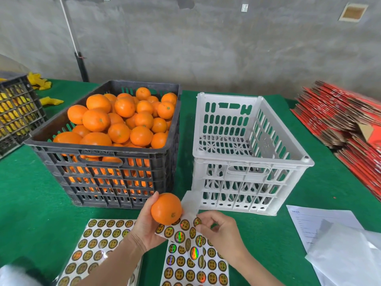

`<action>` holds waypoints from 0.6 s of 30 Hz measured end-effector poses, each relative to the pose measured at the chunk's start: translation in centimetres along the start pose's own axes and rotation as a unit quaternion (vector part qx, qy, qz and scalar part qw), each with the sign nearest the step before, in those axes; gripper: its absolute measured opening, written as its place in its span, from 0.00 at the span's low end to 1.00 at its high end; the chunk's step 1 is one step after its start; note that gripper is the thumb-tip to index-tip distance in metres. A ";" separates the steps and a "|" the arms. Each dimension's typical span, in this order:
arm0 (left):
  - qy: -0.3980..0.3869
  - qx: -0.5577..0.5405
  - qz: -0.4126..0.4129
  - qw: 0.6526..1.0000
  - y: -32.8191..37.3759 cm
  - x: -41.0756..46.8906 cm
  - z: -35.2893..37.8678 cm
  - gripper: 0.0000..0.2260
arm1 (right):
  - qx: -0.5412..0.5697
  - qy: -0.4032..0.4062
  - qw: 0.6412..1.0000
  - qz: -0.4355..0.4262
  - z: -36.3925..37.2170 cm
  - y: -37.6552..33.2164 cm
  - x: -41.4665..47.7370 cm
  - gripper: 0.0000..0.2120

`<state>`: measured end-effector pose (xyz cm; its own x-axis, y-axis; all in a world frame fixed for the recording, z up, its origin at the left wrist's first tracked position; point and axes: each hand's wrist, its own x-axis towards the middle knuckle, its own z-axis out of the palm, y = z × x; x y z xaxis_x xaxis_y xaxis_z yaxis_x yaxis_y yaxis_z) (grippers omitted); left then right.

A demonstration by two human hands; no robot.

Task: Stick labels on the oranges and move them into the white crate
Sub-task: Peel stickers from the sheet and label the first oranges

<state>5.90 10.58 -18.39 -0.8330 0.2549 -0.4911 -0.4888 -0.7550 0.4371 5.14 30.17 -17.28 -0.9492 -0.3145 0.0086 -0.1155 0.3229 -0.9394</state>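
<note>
Your left hand (144, 226) has its grip curled round one round orange (166, 208), held above the near edge of the green felt counter (31, 193), stem end turned towards you. Your right hand (218, 234) is just beside it, its grip narrowed to thumb and forefinger pinching a round gold holographic label (197, 221) at the top of the right-hand label sheet (193, 263). That sheet's bare upper end (191, 201) curls up off the counter and stands between the orange and the near left corner of the white slotted plastic crate (247, 182).

A second sheet of gold labels (97, 240) lies flat under your left forearm. Directly beyond your left hand sits the black slotted plastic crate (103, 168), heaped with loose oranges (123, 120) and touching or almost touching the white crate's left side.

At the counter's left edge stand another dark crate (16, 108) and some yellow foam nets (39, 81). Along the right edge lies a stack of flattened red cartons (346, 120); at the near right corner, a printed white paper (321, 223) sits under a clear plastic bag (346, 254).
</note>
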 end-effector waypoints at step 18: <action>0.124 0.646 0.014 0.753 0.4 -1.0 -1.3 0.37 | -0.053 0.018 0.998 0.002 -0.8 -0.7 0.2 0.09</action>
<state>6.87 9.23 -18.70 -0.8515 0.0074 -0.5243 -0.4505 0.5013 0.7387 4.81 30.58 -16.39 -0.9593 -0.2818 0.0177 -0.1393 0.4178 -0.8978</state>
